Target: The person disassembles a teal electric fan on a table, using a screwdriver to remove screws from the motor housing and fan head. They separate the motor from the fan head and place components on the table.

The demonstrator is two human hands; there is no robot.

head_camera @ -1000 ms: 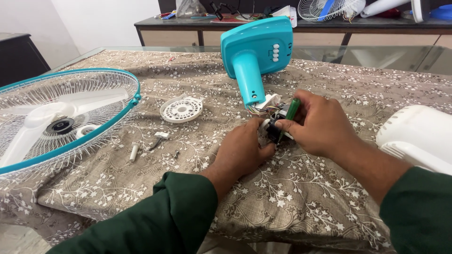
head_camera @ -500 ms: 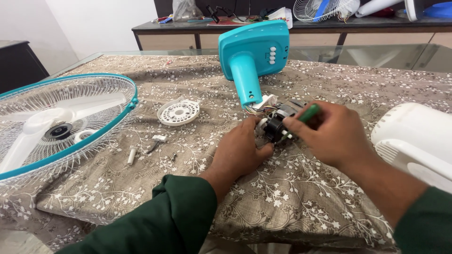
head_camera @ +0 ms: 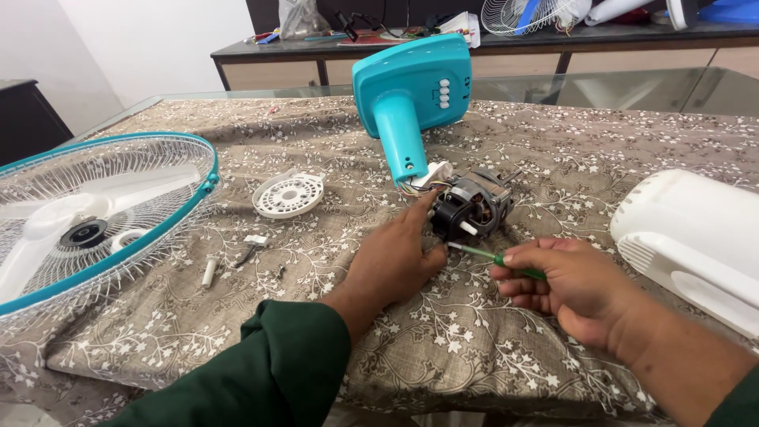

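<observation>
Fan motor (head_camera: 473, 207): mid-desk, by teal stand (head_camera: 407, 91), steadied by left hand (head_camera: 399, 257), fingers flat, nothing gripped. Green screwdriver (head_camera: 496, 258) clasped in closed right hand (head_camera: 573, 286), tip beside motor. Step judged: screw work; tip alignment needed.

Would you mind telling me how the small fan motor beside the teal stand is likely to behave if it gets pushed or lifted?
The fan motor looks like dense metal, so probably heavy for its size and stiff. Wires tie it to the teal stand, so it likely cannot travel far. The left hand braces it on the soft cloth, suggesting it may rock or shift when pushed.
</observation>
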